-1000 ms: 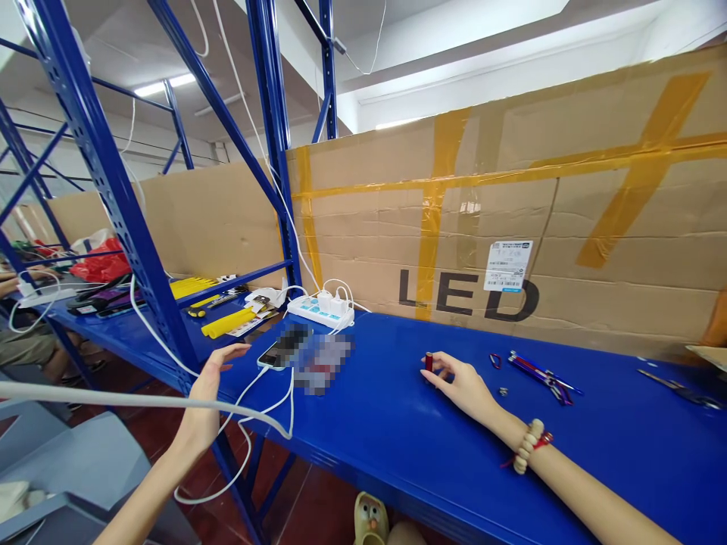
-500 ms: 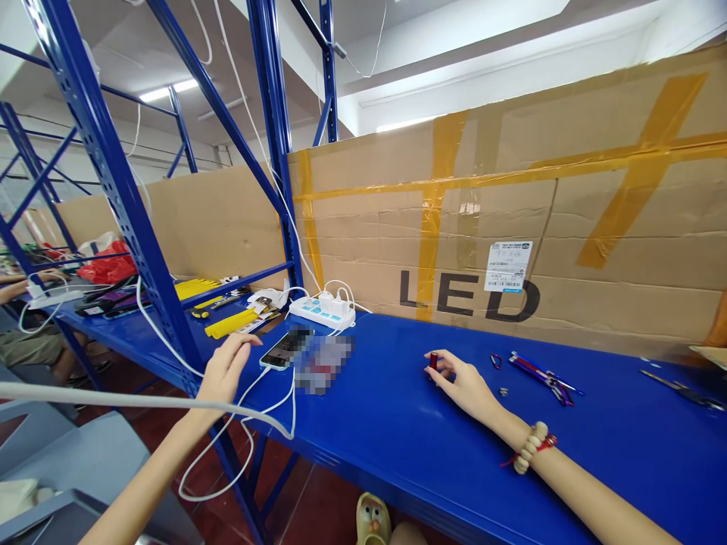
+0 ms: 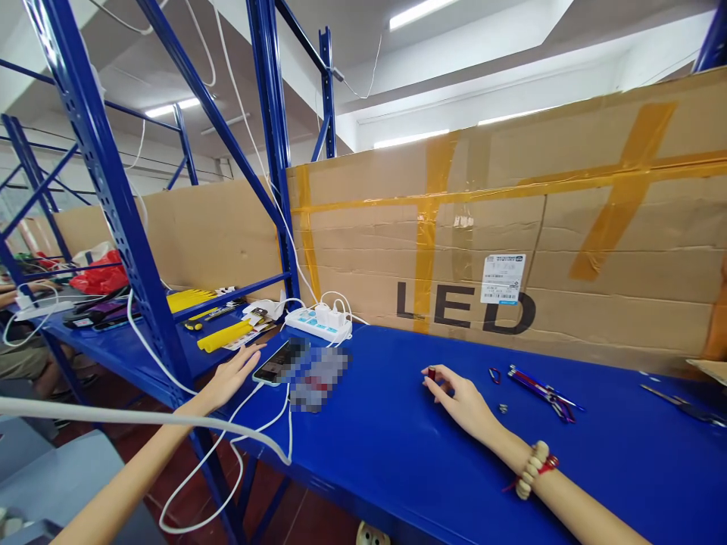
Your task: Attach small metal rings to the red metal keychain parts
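Observation:
My right hand (image 3: 457, 397) pinches a small dark red cylinder (image 3: 432, 373) just over the blue table (image 3: 391, 439). Its exact kind is too small to make out. Beside the left edge of a phone (image 3: 278, 362) is my left hand (image 3: 232, 375), fingers stretched out and nothing in it. A cable runs from the phone. Right of my right hand lie a small red carabiner (image 3: 494, 375), some tiny metal pieces (image 3: 503, 409) and a bundle of thin blue and purple rods (image 3: 542, 392).
A white power strip (image 3: 318, 324) with plugs stands by the cardboard panel (image 3: 363, 250). Scissors (image 3: 681, 403) lie far right. A blue rack post (image 3: 122, 204) rises at left, near yellow material (image 3: 227, 335). White cable (image 3: 170, 416) loops past the table edge.
My left hand has moved down and flattened beside the phone. My right hand keeps its pinch on the red cylinder. The view has tilted slightly up.

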Tool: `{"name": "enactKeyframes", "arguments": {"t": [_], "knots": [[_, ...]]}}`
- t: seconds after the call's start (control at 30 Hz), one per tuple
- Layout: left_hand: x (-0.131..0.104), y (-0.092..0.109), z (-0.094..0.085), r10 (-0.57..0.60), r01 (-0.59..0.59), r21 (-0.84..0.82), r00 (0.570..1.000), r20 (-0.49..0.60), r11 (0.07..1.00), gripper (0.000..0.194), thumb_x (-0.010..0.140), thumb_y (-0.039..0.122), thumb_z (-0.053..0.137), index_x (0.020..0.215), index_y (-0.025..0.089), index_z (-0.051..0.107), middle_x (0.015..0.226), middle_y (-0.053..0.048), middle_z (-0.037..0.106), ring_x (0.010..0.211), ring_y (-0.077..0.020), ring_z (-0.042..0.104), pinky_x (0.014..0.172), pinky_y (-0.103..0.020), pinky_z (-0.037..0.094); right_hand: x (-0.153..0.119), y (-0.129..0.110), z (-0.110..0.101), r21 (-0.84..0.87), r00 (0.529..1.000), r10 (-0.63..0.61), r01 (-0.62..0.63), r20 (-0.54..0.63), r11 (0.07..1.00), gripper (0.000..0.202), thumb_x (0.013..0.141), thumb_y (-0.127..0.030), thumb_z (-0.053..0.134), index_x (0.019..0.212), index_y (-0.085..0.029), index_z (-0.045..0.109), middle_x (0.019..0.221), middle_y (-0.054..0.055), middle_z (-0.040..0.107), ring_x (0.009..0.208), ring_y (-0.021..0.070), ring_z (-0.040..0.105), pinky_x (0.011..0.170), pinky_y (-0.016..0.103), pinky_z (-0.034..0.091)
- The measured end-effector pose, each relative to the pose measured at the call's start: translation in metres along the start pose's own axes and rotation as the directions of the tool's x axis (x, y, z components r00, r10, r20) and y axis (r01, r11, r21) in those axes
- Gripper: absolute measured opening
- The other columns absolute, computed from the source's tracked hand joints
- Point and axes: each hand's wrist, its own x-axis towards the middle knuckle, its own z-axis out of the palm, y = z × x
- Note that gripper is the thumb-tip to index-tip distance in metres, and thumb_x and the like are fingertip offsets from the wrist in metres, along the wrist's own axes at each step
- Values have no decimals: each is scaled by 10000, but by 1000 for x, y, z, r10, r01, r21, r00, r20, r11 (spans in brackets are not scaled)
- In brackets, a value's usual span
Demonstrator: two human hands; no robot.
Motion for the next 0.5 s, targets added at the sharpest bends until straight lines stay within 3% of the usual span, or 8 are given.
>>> {"name": "enactKeyframes", "arguments": {"t": [0.13, 0.3, 0.37, 0.5], "knots": [[-3, 1, -15, -5, 8, 58, 999, -40, 998, 642, 841, 577, 181, 1306, 213, 433, 1353, -11, 414, 1320, -276, 230, 1065, -466, 227, 0, -1, -1, 27, 1000, 7, -8, 6, 1000, 317, 853, -457, 369, 967, -218, 544, 807, 14, 639, 633, 131, 609, 627, 265, 476], [-13, 0, -43, 127, -119, 65, 980, -152, 991, 607, 843, 578, 248, 1279, 215, 465, 1314, -7, 466, 1235, -232, 401, 1064, -368, 277, 1, 2, 0, -27, 996, -71, 69, -48, 997, 279, 839, -425, 413, 948, -209, 552, 873, 29, 634, 629, 129, 597, 631, 274, 476], [-18, 2, -44, 158, -149, 79, 979, -127, 986, 609, 840, 583, 271, 1270, 202, 473, 1308, -21, 474, 1220, -225, 418, 1057, -355, 292, 1, 3, 0, -64, 995, -89, 86, -46, 994, 257, 828, -410, 435, 955, -220, 554, 896, 25, 636, 633, 128, 596, 628, 275, 475], [-28, 12, -30, 204, -201, 146, 979, -9, 969, 586, 850, 565, 266, 1272, 204, 451, 1303, -32, 474, 1216, -211, 419, 1049, -376, 294, -2, 4, -4, -128, 998, -49, 44, -35, 991, 256, 820, -422, 451, 975, -239, 542, 850, 6, 647, 646, 134, 610, 607, 268, 468]]}}
